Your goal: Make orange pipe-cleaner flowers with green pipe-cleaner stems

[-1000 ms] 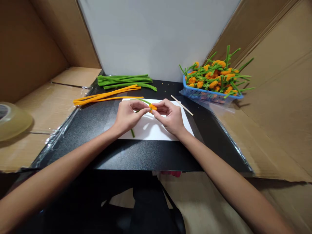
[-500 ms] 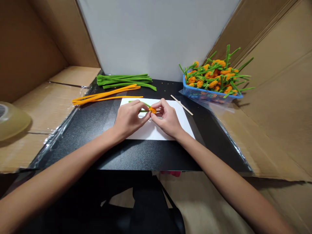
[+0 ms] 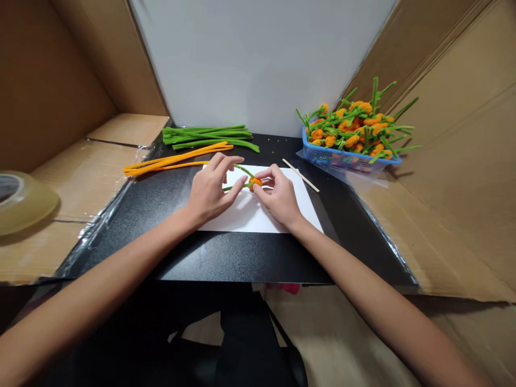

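Over the white sheet, my right hand (image 3: 279, 196) pinches a small orange fuzzy piece (image 3: 255, 183) between thumb and fingers. Two green fuzzy stems (image 3: 244, 171) run from that piece toward the left. My left hand (image 3: 213, 188) is beside the stems, its thumb and fingers spread apart around them with no grip visible. The white sheet (image 3: 250, 217) lies on the black table (image 3: 193, 258) beneath both hands.
Green stems (image 3: 213, 134) and orange stems (image 3: 173, 159) lie at the back left. A blue basket (image 3: 342, 156) of orange and green pieces stands back right. A thin stick (image 3: 300, 175) crosses the sheet's corner. A tape roll (image 3: 24, 201) sits left on cardboard.
My left hand has let go of the orange piece and moved slightly left, with its fingers spreading. My right hand keeps its pinch, almost in place.
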### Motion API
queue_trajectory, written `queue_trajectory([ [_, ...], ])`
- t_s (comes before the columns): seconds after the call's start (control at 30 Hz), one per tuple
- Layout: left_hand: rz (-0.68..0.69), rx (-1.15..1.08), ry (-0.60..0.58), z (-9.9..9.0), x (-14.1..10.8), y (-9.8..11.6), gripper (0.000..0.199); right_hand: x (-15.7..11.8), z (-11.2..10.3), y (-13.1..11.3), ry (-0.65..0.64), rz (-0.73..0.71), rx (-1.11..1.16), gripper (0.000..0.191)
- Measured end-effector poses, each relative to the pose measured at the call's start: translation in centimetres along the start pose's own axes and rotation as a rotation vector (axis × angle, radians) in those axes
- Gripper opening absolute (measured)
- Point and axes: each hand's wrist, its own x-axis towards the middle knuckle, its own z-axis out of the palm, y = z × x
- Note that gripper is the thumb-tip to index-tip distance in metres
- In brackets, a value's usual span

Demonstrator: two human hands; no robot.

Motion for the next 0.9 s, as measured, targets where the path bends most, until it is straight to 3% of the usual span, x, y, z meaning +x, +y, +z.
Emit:
queue_trajectory([
  [0.13,0.09,0.08,0.052,-0.3,0.5,-0.4,0.037,0.1,-0.3,0.1,0.022,-0.039,0.004,0.01],
  [0.3,0.179,-0.009,-0.094,0.1,0.4,-0.6,0.016,0.1,-0.3,0.2,-0.02,-0.098,-0.011,0.015],
  [0.43,0.114,-0.053,-0.071,0.3,0.3,-0.2,0.011,0.1,-0.3,0.1,-0.039,-0.13,-0.022,0.018],
  [0.67,-0.005,-0.009,-0.096,0.0,0.3,0.3,0.012,0.1,-0.1,0.0,-0.037,0.007,0.138,0.015],
  [0.9,-0.038,-0.02,-0.111,0.1,0.2,0.3,0.01,0.2,0.0,-0.1,-0.05,0.096,0.248,0.02],
])
